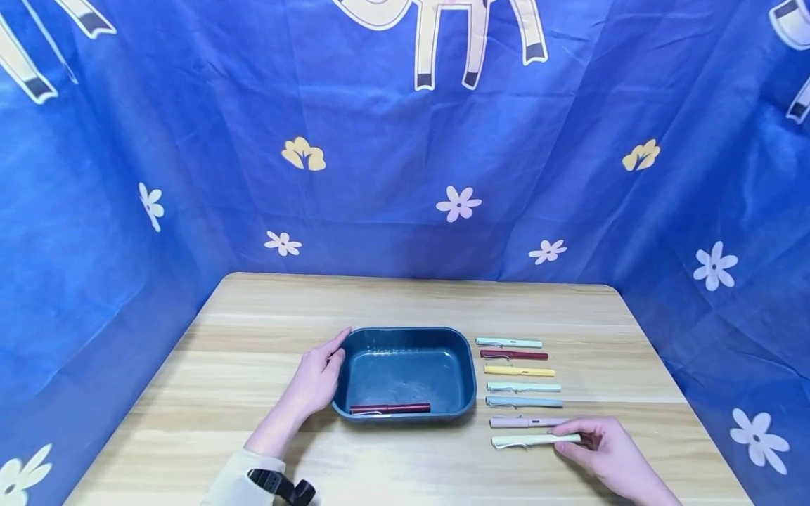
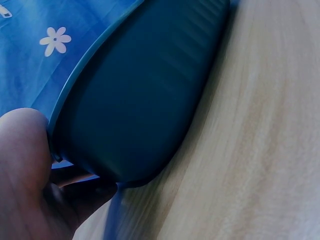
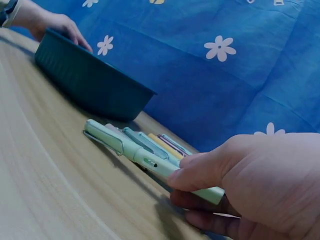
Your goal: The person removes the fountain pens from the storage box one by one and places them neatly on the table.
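A dark teal rectangular tub (image 1: 405, 372) sits on the table, and a dark red pen (image 1: 389, 408) lies inside along its near wall. My left hand (image 1: 323, 376) grips the tub by its left end; the left wrist view shows the thumb at the rim and fingers against the outer wall (image 2: 130, 105). With thumb and fingers, my right hand (image 1: 601, 450) pinches a pale green pen (image 1: 534, 440) near its plain end. Its clip end points left, tilted up in the right wrist view (image 3: 112, 137). Just behind it lies a lilac-grey pen (image 1: 522, 422).
Further back in the same row lie a light blue pen (image 1: 524, 402), a pale mint pen (image 1: 524, 387), a yellow pen (image 1: 519, 371), a dark red pen (image 1: 514, 355) and another mint pen (image 1: 509, 343). Blue patterned cloth (image 1: 392, 176) surrounds the wooden table (image 1: 221, 365).
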The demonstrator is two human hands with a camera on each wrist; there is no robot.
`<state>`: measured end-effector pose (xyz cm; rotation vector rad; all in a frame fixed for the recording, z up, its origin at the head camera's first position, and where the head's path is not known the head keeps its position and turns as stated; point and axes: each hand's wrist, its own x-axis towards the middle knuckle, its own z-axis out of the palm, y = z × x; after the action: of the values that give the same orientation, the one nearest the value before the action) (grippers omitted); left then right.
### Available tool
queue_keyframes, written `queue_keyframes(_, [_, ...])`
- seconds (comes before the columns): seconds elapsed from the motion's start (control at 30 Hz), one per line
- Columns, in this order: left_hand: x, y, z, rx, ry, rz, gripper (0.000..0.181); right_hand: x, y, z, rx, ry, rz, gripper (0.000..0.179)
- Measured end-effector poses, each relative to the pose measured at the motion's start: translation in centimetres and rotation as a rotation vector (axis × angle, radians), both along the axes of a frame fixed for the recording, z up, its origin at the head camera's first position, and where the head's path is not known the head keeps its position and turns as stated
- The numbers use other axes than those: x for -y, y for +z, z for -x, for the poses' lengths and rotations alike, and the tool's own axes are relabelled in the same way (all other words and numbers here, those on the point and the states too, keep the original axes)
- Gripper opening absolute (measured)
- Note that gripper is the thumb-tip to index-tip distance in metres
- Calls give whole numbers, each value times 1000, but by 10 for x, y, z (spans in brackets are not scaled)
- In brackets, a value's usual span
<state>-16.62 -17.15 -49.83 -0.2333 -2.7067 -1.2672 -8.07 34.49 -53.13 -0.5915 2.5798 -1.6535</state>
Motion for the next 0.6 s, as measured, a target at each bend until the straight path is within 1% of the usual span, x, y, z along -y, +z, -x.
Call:
queue_keyframes(0.1, [0,0,-1,-3,-5,-10,48,2,2,1,-29,-7,-45,17])
queue_keyframes(0.17, [0,1,0,-5,-7,-10,48,1,3,2,-32,-16,-79,17])
queue_keyframes(0.33, [0,3,0,21,-8,-7,49,-2,3,3,-28,-34,-168,15])
queue_keyframes(0.43, [0,3,0,36,-6,-6,49,-2,3,3,-36,-36,-185,14])
queue_keyframes(0.6, [0,3,0,18,-2,-5,48,0,4,2,-92,-40,-168,17])
